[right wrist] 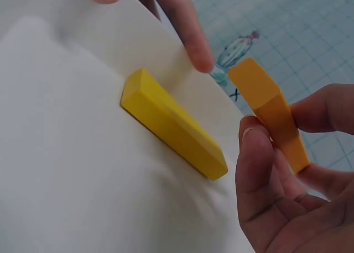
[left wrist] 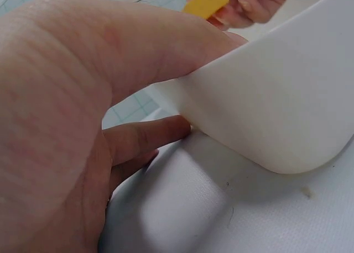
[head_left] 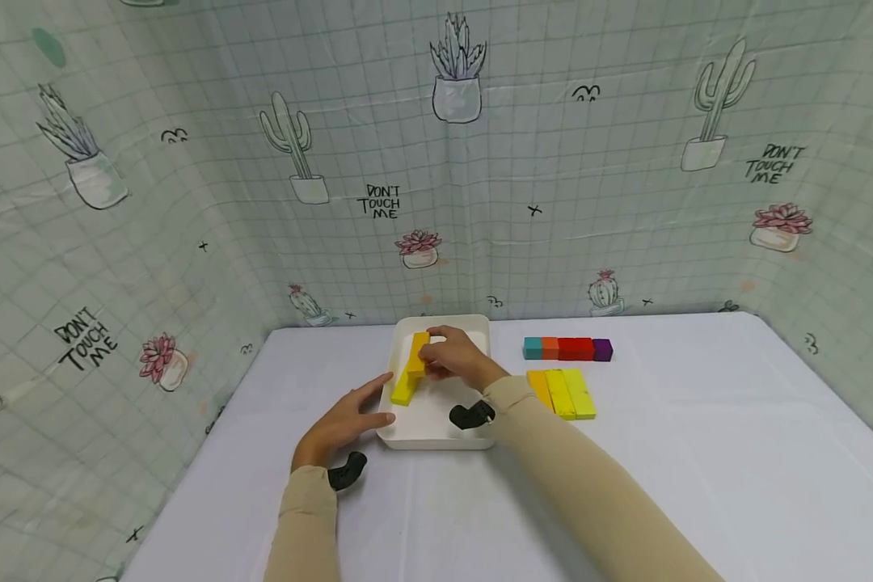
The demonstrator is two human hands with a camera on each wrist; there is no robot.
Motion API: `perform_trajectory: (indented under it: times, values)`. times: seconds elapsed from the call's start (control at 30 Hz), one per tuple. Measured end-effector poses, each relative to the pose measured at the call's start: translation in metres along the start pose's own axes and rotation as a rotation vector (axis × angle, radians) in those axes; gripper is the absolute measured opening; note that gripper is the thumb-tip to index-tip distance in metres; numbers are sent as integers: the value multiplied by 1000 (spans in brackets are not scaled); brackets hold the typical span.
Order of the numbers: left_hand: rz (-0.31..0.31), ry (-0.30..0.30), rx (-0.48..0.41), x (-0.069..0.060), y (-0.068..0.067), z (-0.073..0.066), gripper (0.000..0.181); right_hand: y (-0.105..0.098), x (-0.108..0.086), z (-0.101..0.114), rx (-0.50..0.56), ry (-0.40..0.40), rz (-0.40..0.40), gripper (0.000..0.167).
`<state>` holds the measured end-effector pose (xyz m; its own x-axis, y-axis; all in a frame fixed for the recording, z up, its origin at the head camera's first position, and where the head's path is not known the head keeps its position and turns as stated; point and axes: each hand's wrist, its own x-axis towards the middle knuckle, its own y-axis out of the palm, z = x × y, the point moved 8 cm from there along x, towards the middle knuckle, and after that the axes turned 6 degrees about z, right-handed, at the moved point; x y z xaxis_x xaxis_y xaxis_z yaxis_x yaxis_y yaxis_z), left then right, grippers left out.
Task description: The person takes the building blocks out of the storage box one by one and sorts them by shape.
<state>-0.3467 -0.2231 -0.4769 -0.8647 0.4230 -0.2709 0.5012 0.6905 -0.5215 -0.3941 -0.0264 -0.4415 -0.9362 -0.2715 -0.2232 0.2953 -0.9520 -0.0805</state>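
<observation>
My right hand (head_left: 457, 356) pinches an orange-yellow block (right wrist: 271, 106) between thumb and fingers, raised above the white tray (head_left: 436, 444). Below it, a yellow block (right wrist: 171, 126) lies in the tray along its left wall. My left hand (head_left: 343, 419) holds the tray's left edge. In the left wrist view its thumb (left wrist: 166, 46) reaches over the rim, while other fingers (left wrist: 149, 136) touch the outside of the wall near the base.
To the right of the tray, several yellow blocks (head_left: 562, 394) lie side by side, partly behind the right sleeve. Beyond them runs a row of teal, orange, red and purple blocks (head_left: 575, 349). A patterned cloth (head_left: 524, 162) hangs behind the white table (head_left: 698, 453).
</observation>
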Motion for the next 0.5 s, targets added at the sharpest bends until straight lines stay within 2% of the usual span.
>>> perform_trajectory:
  times: [0.2,0.5]
  values:
    - [1,18,1,0,-1,0,77,-3,-3,3,11,-6,-19,65]
    - [2,11,-2,2,1,2,77,-15,-9,2,11,-6,-52,62]
